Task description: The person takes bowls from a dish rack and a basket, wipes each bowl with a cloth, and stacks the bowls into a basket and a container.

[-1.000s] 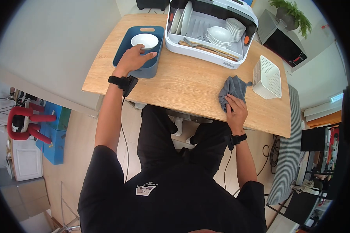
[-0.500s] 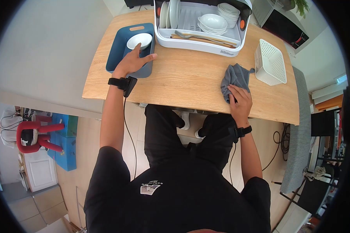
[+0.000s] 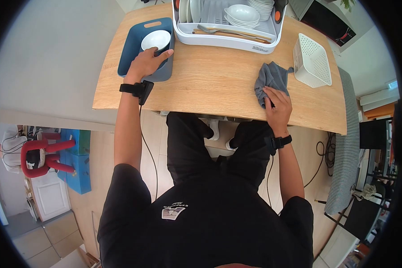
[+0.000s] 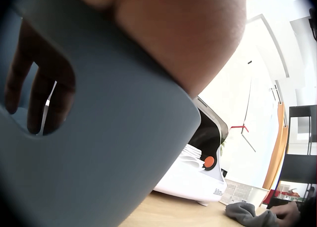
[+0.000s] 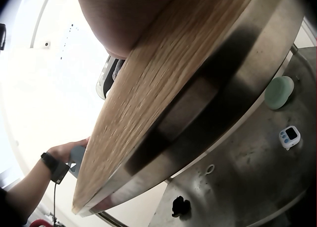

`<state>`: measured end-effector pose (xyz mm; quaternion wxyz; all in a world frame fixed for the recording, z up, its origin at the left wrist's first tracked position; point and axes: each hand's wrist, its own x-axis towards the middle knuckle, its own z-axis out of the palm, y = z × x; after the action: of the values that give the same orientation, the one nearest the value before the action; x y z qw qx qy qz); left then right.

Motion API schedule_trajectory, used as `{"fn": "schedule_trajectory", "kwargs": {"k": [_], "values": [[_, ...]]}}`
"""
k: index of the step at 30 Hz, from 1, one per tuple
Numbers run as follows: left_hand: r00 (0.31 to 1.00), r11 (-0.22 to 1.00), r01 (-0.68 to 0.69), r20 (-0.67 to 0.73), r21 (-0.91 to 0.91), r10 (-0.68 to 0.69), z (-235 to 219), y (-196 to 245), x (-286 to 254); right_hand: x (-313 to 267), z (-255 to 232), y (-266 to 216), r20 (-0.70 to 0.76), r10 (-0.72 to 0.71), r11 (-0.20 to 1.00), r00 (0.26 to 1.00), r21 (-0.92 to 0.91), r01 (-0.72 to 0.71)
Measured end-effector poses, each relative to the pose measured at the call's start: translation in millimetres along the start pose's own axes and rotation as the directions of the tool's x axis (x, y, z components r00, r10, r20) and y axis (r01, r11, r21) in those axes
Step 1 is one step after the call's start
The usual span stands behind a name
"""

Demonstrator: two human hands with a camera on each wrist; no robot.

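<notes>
A white bowl (image 3: 156, 41) sits inside the blue-grey bin (image 3: 124, 67) at the table's left. My left hand (image 3: 144, 64) reaches over the bin's front rim, its thumb spread toward the right wall and a fingertip right at the bowl's near rim. Through the handle hole of the bin (image 4: 129, 128), the left wrist view shows several fingers (image 4: 42, 93) hanging down fairly straight. My right hand (image 3: 279, 107) holds the near part of a crumpled grey cloth (image 3: 272, 78) near the table's front edge, thumb and fingers bent about it. The right wrist view hides that grip.
A white dish rack (image 3: 223, 41) at the back carries plates, bowls (image 3: 241, 15), chopsticks and a fork. To the right of the cloth stands a white perforated basket (image 3: 311, 60). The wooden tabletop (image 3: 210, 82) ends just before my legs. A cable trails from each wrist.
The head view has shifted. The white bowl appears slightly lower and nearer the front in the bin, with my left hand following it. My right hand stays on the cloth.
</notes>
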<state>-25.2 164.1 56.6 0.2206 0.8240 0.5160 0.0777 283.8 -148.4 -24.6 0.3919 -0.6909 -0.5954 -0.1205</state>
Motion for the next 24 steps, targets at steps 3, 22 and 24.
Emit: {"fn": "schedule_trajectory", "kwargs": {"k": [3, 22, 24], "values": [[0.999, 0.997, 0.028, 0.021, 0.072, -0.03, -9.5, 1.3, -5.0, -1.0, 1.5, 2.1, 0.0, -0.002, 1.0, 1.0, 0.0, 0.002], [0.997, 0.994, -0.044, -0.055, 0.096, 0.05, -13.5, 11.1, -44.5, -1.5, 1.8, 3.3, -0.03, 0.002, 1.0, 1.0, -0.013, -0.003], [0.934, 0.965, -0.2, -0.265, 0.166, 0.24, 0.7, -9.8, -36.1, -2.0, 1.2, 2.9, -0.012, 0.013, 1.0, 1.0, -0.015, -0.014]]}}
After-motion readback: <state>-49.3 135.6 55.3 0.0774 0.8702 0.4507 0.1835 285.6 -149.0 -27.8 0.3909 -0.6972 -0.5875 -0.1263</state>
